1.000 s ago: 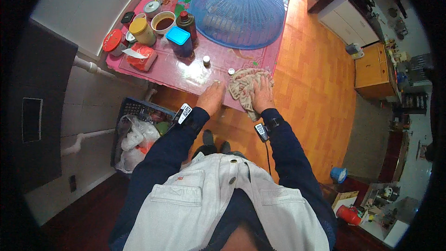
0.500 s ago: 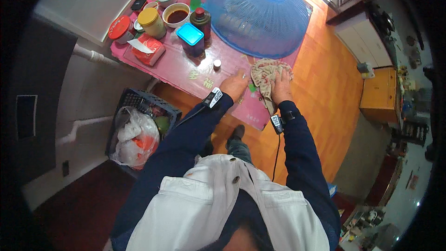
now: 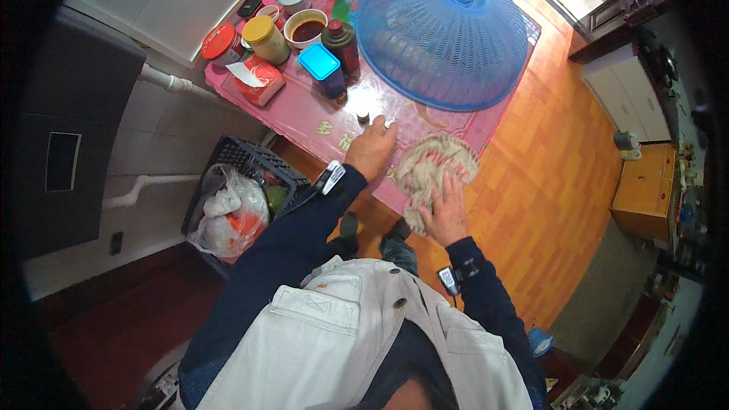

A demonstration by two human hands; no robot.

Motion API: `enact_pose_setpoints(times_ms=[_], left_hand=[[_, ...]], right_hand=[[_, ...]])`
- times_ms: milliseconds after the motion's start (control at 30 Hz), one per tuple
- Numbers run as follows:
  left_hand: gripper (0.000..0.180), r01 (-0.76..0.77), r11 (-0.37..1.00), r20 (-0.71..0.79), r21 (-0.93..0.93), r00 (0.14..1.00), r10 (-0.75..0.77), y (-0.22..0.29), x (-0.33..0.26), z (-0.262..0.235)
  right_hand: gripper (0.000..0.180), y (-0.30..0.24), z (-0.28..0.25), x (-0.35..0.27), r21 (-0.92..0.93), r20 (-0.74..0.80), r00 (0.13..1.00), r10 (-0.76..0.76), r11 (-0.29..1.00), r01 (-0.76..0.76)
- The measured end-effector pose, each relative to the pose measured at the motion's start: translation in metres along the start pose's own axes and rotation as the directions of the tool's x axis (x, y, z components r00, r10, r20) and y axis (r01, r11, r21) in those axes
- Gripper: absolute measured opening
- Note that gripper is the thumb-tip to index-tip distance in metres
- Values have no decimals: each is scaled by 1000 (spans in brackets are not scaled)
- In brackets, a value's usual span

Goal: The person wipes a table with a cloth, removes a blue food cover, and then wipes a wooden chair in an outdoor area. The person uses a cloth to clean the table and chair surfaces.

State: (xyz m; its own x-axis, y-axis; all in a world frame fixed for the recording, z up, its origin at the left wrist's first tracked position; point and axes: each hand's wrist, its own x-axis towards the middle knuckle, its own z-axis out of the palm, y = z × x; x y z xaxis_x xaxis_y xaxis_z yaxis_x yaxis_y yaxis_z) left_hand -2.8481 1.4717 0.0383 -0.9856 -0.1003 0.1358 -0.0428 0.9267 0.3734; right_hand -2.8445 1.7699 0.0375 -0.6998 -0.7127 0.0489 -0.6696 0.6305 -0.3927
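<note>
My right hand [image 3: 448,212] is on a patterned beige-and-red cloth [image 3: 439,167] at the table's near right corner, fingers over the fabric. Part of the cloth hangs past the edge. On the pink-covered table [image 3: 292,118], my left hand [image 3: 370,150] rests with its fingers bent down and mostly hidden; a small shiny spot shows at a finger. Just beyond its fingertips stands a small dark cylindrical piece [image 3: 363,117]. Farther back are a blue-lidded container [image 3: 320,64] and a dark bottle with a red-brown cap [image 3: 339,42].
A large blue mesh food cover [image 3: 444,45] fills the table's far right. At the left are a red tissue pack [image 3: 262,83], a yellow-lidded jar [image 3: 266,39], a red-lidded tub [image 3: 222,43] and a bowl of dark liquid [image 3: 307,29]. A dark crate [image 3: 243,156] holds bags below.
My right hand has drawn the cloth toward me, over the table's near edge. My left hand has shifted slightly left, close to the small cylinder. The whole view has shifted a little.
</note>
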Motion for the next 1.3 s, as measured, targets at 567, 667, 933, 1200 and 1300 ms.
enact_pose_setpoints(times_ms=[567, 667, 933, 1200, 1300], left_hand=[[81, 311, 922, -131, -229, 929, -346, -43, 46, 8], [81, 266, 929, -158, -257, 937, -312, -50, 65, 19], [76, 196, 878, -244, -437, 914, -326, -41, -3, -1], [83, -48, 920, -127, -388, 992, -2, 33, -142, -24], [96, -75, 925, -94, -373, 995, 42, 41, -132, -19]], right_hand=[[65, -19, 21, 124, -89, -37, 991, -131, 988, 128], [66, -18, 25, 138, -143, -71, 988, -140, 981, 129], [68, -22, 8, 86, -82, 65, 993, -97, 991, 102], [64, -55, 51, 64, -188, 147, 951, -271, 937, 296], [69, -68, 66, 89, 46, 118, 916, -383, 924, 380]])
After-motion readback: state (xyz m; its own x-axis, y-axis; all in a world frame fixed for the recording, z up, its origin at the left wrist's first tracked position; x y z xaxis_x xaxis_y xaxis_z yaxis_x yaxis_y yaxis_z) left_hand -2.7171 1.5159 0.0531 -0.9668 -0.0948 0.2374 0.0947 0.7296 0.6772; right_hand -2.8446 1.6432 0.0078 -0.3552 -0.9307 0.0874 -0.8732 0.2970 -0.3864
